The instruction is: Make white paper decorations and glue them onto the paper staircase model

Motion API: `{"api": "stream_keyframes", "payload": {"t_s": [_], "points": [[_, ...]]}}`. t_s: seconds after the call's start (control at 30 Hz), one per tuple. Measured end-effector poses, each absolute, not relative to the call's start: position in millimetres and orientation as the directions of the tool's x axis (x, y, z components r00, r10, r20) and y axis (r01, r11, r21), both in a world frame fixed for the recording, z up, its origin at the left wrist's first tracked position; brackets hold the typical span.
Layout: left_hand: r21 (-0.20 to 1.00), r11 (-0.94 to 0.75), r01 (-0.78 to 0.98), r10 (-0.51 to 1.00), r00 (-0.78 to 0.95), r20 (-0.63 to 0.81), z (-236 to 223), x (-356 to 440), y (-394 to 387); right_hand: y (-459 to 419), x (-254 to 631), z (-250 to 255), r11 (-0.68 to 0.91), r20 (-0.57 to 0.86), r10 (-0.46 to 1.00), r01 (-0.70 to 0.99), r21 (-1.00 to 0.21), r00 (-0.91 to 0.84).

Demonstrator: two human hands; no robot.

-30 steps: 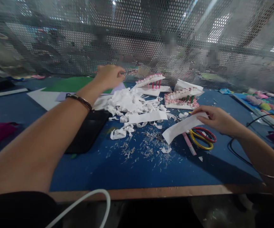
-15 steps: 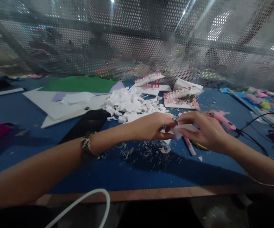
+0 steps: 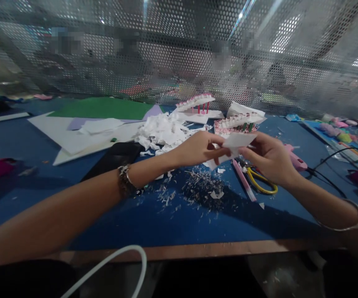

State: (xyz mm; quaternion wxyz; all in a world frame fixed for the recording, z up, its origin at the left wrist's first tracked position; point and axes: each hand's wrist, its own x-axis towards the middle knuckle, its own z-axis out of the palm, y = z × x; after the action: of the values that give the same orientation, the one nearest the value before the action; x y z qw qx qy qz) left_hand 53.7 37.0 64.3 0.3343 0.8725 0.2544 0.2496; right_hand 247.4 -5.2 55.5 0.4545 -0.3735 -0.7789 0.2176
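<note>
A white cable curved across the near edge of the blue table. Above the table, the left hand and the right hand met around a white paper strip, each with fingers pinched shut on it, holding it lifted clear of the surface. The left wrist wore a bracelet and the right forearm a bangle. Under the hands lay fine paper shavings, a pink stick and yellow-handled scissors. Just right of the right hand sat what seemed to be a pink glue gun, though it was blurred. Left of the left forearm lay a black pouch. Further back were a heap of white scraps, white sheets, a green sheet and two small paper models with pink trim. A perforated screen closed off the rear.
</note>
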Motion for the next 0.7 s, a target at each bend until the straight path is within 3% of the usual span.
{"api": "stream_keyframes", "payload": {"t_s": [0.07, 0.13, 0.17, 0.23, 0.33, 0.4, 0.47, 0.63, 0.7], "points": [[0.659, -0.712, 0.242, 0.596, 0.706, 0.384, 70, 58, 40, -1, 249, 66, 0.775, 0.741, 0.587, 0.489, -0.399, -0.326], [0.585, -0.783, 0.211, 0.549, 0.676, 0.491, 74, 61, 42, 1, 251, 73, 0.821, 0.847, 0.327, 0.570, -0.036, -0.418], [0.548, -0.810, 0.210, 0.524, 0.679, 0.514, 74, 61, 42, 0, 252, 74, 0.797, 0.840, 0.235, 0.592, 0.121, -0.488], [0.486, -0.837, 0.252, 0.493, 0.732, 0.469, 69, 58, 41, -5, 252, 67, 0.724, 0.749, 0.189, 0.605, 0.330, -0.635], [0.361, -0.853, 0.378, 0.484, 0.831, 0.274, 52, 47, 31, -17, 249, 45, 0.710, 0.501, 0.302, 0.542, 0.449, -0.811], [0.247, -0.855, 0.457, 0.504, 0.844, 0.183, 38, 39, 21, -23, 248, 30, 0.756, 0.340, 0.364, 0.488, 0.436, -0.867], [0.195, -0.843, 0.501, 0.529, 0.836, 0.143, 25, 35, 9, -24, 249, 20, 0.800, 0.273, 0.428, 0.502, 0.328, -0.861], [0.265, -0.814, 0.517, 0.567, 0.805, 0.173, 6, 43, -9, -15, 260, 18, 0.737, 0.364, 0.667, 0.646, -0.197, -0.650], [0.248, -0.835, 0.491, 0.537, 0.827, 0.169, 3, 49, -8, -13, 263, 20, 0.674, 0.406, 0.731, 0.674, -0.302, -0.548]]}}
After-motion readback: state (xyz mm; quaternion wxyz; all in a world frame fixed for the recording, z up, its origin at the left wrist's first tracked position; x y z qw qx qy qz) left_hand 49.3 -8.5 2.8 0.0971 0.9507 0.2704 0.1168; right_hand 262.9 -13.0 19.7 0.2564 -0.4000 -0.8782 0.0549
